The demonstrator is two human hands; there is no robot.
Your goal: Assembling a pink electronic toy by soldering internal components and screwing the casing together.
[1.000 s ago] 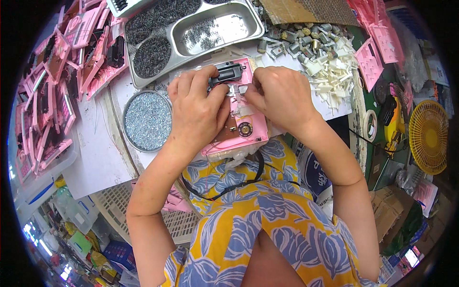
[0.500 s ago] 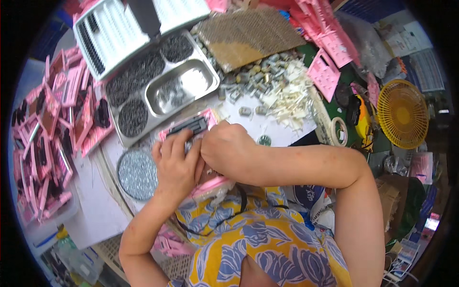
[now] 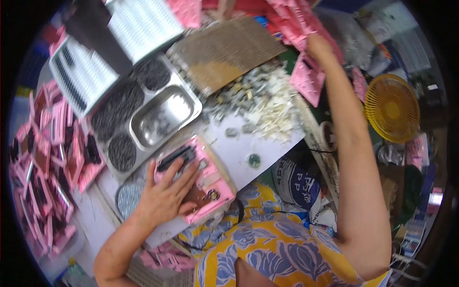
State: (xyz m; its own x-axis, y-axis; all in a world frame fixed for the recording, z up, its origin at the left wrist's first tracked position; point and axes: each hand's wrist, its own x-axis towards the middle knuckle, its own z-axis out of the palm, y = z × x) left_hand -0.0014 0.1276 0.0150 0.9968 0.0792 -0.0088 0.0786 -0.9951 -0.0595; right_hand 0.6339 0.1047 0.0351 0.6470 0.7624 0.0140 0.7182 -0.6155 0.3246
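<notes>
My left hand (image 3: pixel 167 193) lies with fingers spread on a pink plastic housing (image 3: pixel 217 174) in front of me. A black bar-shaped part (image 3: pixel 178 158) sits in the housing beyond my fingertips. Near the housing's right side is a small round metal part (image 3: pixel 213 194); a brown area shows beside my thumb. Stretched far to the upper right, my right hand (image 3: pixel 319 49) touches a pile of pink plastic parts (image 3: pixel 294 21). Its fingers are blurred and partly hidden among them. Just below it hangs a flat pink panel (image 3: pixel 307 79) with small holes.
A steel compartment tray (image 3: pixel 194 114) holds dark small parts. Right of it lie small motors (image 3: pixel 234 98), white plastic pieces (image 3: pixel 275 107) and a cardboard sheet (image 3: pixel 229 52). Many pink assemblies (image 3: pixel 48 167) are heaped at left. A round tin (image 3: pixel 126 201) and a yellow basket (image 3: pixel 393 107) stand nearby.
My right hand has left the pink housing and reached out to the pink parts at the upper right. My left hand stays on the housing, its fingers now more spread.
</notes>
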